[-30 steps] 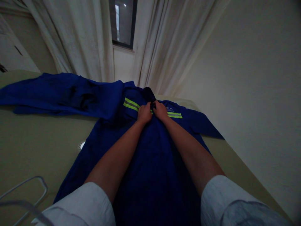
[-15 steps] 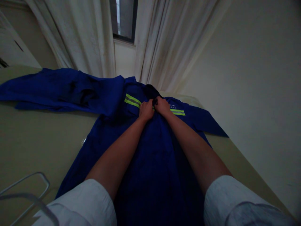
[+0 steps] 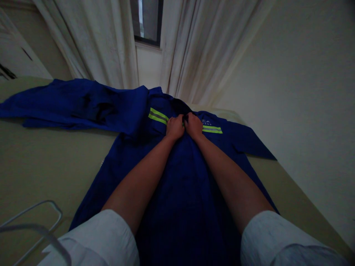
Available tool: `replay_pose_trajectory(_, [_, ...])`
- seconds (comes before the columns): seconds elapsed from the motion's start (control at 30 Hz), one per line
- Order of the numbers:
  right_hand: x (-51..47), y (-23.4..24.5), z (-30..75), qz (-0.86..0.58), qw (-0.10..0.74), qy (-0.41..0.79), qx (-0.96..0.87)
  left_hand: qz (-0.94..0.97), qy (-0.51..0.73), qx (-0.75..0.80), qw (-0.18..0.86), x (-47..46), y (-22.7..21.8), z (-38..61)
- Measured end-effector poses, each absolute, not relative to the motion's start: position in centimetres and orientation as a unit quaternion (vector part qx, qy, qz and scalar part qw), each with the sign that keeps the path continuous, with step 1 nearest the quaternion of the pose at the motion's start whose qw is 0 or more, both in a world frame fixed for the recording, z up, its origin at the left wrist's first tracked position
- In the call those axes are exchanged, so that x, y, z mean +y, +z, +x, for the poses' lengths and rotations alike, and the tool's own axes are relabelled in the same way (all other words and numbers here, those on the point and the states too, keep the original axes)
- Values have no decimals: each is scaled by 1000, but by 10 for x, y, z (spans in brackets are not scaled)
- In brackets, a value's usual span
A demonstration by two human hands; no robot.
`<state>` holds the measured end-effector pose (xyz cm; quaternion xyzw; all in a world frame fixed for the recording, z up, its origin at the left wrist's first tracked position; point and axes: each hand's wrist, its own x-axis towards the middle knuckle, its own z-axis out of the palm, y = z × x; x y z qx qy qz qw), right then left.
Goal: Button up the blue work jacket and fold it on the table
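A dark blue work jacket (image 3: 183, 192) with yellow-green reflective stripes (image 3: 158, 116) lies spread on a beige surface (image 3: 41, 162), its left sleeve stretched out to the left. My left hand (image 3: 174, 127) and my right hand (image 3: 194, 125) sit side by side at the chest, just below the collar. Both hands are closed, their fingers pinching the front edges of the jacket where the two halves meet. What lies between the fingertips is too dark to make out.
A pale wire-like hanger (image 3: 33, 225) lies at the near left on the beige surface. White curtains (image 3: 191, 51) hang behind it around a dark window (image 3: 146, 20). A plain wall (image 3: 305, 92) runs along the right side.
The hands stay together at the jacket's chest, shifted only slightly. The view has drifted a little, so the jacket sits slightly further right.
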<state>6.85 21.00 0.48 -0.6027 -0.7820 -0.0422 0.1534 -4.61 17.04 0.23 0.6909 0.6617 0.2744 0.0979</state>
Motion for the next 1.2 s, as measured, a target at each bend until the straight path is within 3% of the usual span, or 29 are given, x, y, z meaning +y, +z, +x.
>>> replay_pose_trajectory(0.53, [213, 0, 72, -580, 193, -38, -790, 691, 278, 662, 86, 171, 0, -47])
replay_pose_trajectory(1.2, [218, -4, 75, -576, 172, -19, -799, 699, 283, 652, 76, 175, -5, -49])
